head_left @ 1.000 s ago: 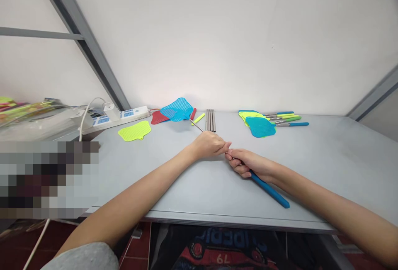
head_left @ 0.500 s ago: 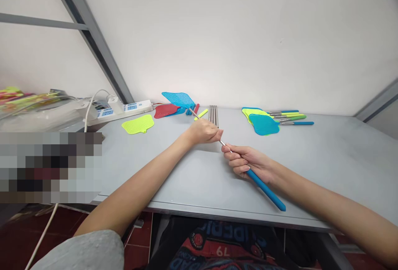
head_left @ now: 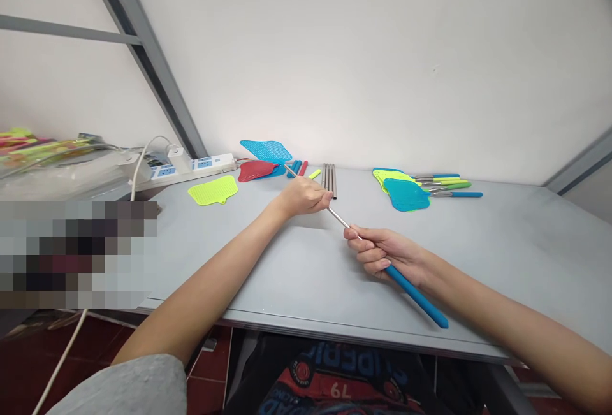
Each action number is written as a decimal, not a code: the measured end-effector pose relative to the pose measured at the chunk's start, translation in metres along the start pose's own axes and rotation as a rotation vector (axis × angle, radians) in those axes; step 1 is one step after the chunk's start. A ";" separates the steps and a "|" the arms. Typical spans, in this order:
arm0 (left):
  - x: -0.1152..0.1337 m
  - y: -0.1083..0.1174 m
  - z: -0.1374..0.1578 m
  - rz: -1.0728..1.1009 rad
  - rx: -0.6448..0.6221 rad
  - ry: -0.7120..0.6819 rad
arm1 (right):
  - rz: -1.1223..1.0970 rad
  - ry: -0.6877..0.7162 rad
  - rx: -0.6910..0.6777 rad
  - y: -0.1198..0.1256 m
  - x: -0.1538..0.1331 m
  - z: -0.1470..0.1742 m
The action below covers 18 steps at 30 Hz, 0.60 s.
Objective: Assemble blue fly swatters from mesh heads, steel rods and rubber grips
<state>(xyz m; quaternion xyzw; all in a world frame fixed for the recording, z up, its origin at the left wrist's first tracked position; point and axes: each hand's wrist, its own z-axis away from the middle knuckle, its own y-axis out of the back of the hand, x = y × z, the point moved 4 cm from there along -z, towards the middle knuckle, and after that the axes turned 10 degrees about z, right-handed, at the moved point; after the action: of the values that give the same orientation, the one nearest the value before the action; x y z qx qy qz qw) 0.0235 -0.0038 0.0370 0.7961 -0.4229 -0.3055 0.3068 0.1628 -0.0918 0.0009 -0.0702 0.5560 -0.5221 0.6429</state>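
Along white wall (head_left: 306,64), grey table (head_left: 516,243); blue flyswatter (head_left: 338,218) held above.

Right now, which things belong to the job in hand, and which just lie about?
Apparently belonging: held blue fly swatter; yellow-green swatter head; red swatter head; metal tubes; loose handles; assembled swatters.

Apparently just lying about: white power strip; white plug.

Wall (head_left: 335,51) behind bench (head_left: 287,268). Along bench rear, left to right: power strip (head_left: 215,163), two overlapping loose swatter heads (head_left: 257,170), short grips (head_left: 303,169), row of tubes (head_left: 333,182); well apart, pile of swatters (head_left: 406,195), handles rightward. Single loose head (head_left: 213,190) before the strip. Above bench middle, held swatter (head_left: 339,217) slants; left hand (head_left: 305,196) farther back, right hand (head_left: 375,250) nearer front.
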 end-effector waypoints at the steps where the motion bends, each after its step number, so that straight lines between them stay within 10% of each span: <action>1: -0.001 0.001 0.001 -0.005 0.004 0.009 | 0.012 0.001 0.002 0.000 -0.001 0.001; 18: -0.009 0.009 0.014 -0.037 0.016 0.121 | 0.386 0.001 0.085 0.011 -0.002 0.013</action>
<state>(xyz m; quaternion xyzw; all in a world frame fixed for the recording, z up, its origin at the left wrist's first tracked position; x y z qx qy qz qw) 0.0044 -0.0036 0.0370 0.8232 -0.3911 -0.2592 0.3196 0.1797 -0.0915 -0.0010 0.0651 0.5368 -0.4122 0.7333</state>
